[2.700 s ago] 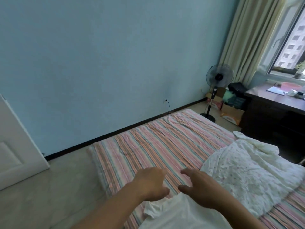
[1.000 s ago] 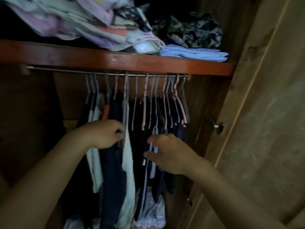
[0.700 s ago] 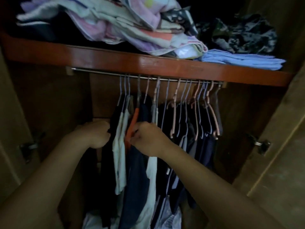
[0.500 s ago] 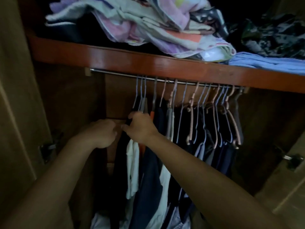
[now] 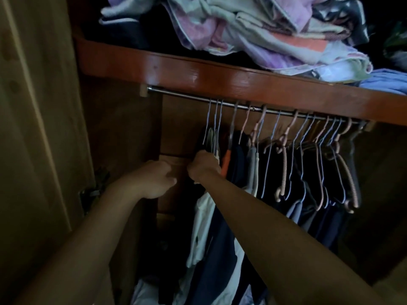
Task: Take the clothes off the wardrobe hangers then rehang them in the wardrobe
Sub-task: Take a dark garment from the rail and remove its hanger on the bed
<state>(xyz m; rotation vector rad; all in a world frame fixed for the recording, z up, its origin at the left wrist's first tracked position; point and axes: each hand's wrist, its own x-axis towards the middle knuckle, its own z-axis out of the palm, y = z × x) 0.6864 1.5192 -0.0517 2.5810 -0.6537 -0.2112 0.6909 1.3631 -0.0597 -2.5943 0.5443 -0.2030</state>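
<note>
Inside the open wardrobe a metal rail (image 5: pixel 189 96) runs under a red-brown shelf (image 5: pixel 220 75). Several wire hangers (image 5: pixel 295 137) hang from it, some bare, some carrying dark and white clothes (image 5: pixel 211 234). My right hand (image 5: pixel 203 167) grips the leftmost hanging garments just below their hanger hooks (image 5: pixel 214 119). My left hand (image 5: pixel 152 180) is beside it on the left with fingers curled; what they close on is lost in the dark.
Folded bedding and clothes (image 5: pixel 253 34) are piled on the shelf above. The left wardrobe door (image 5: pixel 33 128) stands open with a hinge (image 5: pixel 90 191) at hand height. More cloth lies on the wardrobe floor (image 5: pixel 145 289).
I turned from the bed to the wardrobe. My right hand moved left along the rail from the middle hangers to the leftmost ones; the left hand drifted left and stayed beside it.
</note>
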